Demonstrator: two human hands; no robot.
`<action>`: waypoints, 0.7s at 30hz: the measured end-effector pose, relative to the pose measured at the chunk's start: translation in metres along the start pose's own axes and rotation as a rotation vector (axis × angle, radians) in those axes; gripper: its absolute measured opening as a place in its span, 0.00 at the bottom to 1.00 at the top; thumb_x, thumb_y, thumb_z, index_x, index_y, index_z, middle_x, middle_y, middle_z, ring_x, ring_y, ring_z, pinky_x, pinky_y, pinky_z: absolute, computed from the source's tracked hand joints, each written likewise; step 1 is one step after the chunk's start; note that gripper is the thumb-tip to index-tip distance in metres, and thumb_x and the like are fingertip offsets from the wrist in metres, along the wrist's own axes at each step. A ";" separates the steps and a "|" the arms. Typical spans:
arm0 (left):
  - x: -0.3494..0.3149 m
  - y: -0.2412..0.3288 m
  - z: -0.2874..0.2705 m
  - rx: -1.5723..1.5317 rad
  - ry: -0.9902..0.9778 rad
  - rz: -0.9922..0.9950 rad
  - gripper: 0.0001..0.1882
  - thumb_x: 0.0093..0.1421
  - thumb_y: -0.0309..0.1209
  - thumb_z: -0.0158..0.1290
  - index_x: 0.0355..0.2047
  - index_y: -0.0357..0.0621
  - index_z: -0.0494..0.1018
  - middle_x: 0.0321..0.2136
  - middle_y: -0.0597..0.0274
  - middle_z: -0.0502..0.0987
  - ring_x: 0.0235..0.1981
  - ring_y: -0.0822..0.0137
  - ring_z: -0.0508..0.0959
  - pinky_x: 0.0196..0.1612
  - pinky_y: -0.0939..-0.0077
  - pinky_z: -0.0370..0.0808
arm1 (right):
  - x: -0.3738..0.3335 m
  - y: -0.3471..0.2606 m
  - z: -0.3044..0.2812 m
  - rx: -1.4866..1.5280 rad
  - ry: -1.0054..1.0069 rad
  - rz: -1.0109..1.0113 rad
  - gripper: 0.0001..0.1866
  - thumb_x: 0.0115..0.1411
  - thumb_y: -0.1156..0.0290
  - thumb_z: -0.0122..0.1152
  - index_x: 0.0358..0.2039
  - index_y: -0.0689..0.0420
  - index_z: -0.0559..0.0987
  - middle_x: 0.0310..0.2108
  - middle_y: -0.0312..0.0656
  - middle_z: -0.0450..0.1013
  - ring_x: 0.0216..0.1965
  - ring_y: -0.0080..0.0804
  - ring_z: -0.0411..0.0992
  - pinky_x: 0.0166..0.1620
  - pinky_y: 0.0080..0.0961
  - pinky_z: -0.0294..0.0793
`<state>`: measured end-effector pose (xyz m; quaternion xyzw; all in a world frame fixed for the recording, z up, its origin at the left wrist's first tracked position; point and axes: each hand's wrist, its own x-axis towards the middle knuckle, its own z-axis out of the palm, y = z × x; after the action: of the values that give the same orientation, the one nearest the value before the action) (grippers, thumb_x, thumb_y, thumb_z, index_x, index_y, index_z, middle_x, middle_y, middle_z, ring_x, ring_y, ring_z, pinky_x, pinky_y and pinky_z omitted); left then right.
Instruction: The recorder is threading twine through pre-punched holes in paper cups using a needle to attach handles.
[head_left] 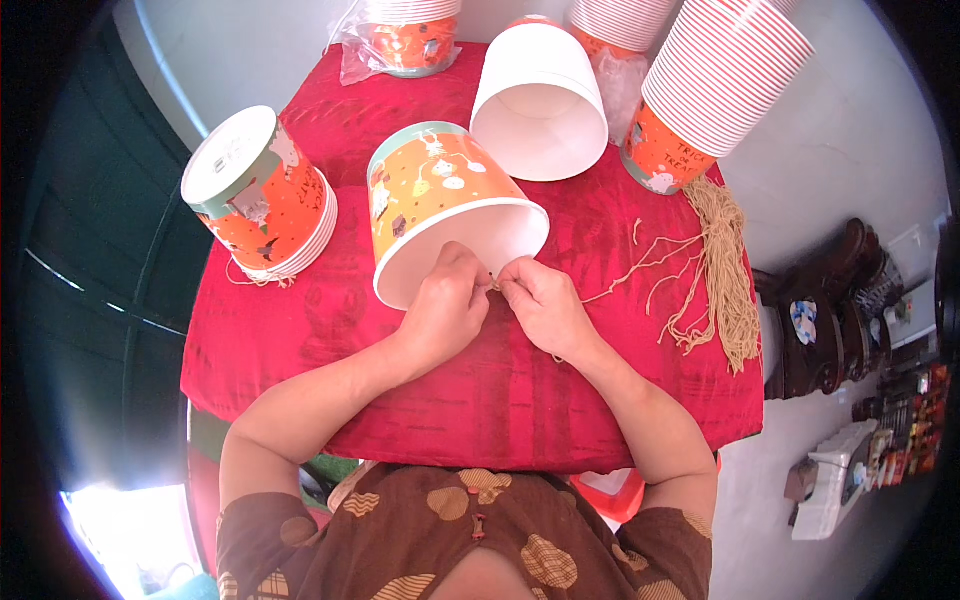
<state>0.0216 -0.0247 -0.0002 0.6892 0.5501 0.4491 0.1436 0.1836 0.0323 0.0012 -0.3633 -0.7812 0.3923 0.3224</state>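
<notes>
An orange paper bucket [450, 185] with a white rim and cartoon prints lies tilted on its side, its mouth facing me. At the near edge of its rim my left hand [447, 302] is closed in a pinch, its fingertips meeting those of my right hand [543, 305]. Between the fingertips I see a thin tan cord [493, 284], pinched by both hands. Whether it passes through the bucket's rim is hidden by my fingers. A loose end of cord shows below my right wrist.
A red cloth [450, 420] covers the table. Upside-down stacked buckets [260, 215] stand left, with cord at their rims. A white bucket [540, 110] lies behind. Tall bucket stacks [720, 90] and a bagged stack [415, 40] stand farther back. A tan cord bundle [725, 280] hangs right.
</notes>
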 end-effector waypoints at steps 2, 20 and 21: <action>-0.001 0.003 -0.002 -0.004 0.001 0.006 0.06 0.50 0.15 0.51 0.29 0.33 0.67 0.34 0.44 0.70 0.36 0.43 0.74 0.38 0.56 0.73 | 0.001 -0.001 0.000 -0.010 -0.002 0.003 0.05 0.59 0.76 0.55 0.33 0.64 0.77 0.26 0.53 0.76 0.30 0.48 0.77 0.33 0.38 0.74; 0.000 0.006 0.011 0.078 -0.025 -0.047 0.07 0.51 0.17 0.56 0.31 0.33 0.72 0.37 0.49 0.72 0.31 0.50 0.78 0.33 0.62 0.77 | 0.003 0.001 0.000 -0.011 -0.005 0.067 0.07 0.60 0.76 0.54 0.33 0.66 0.77 0.27 0.52 0.76 0.31 0.40 0.76 0.35 0.33 0.74; 0.000 0.006 0.012 0.079 -0.022 -0.051 0.07 0.51 0.18 0.56 0.31 0.34 0.72 0.36 0.50 0.72 0.31 0.49 0.78 0.34 0.61 0.77 | 0.003 0.001 -0.001 -0.036 -0.017 0.076 0.06 0.61 0.76 0.55 0.33 0.67 0.77 0.27 0.47 0.76 0.30 0.30 0.75 0.35 0.28 0.73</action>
<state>0.0345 -0.0232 -0.0022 0.6850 0.5834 0.4154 0.1338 0.1828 0.0351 0.0012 -0.3950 -0.7764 0.3934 0.2940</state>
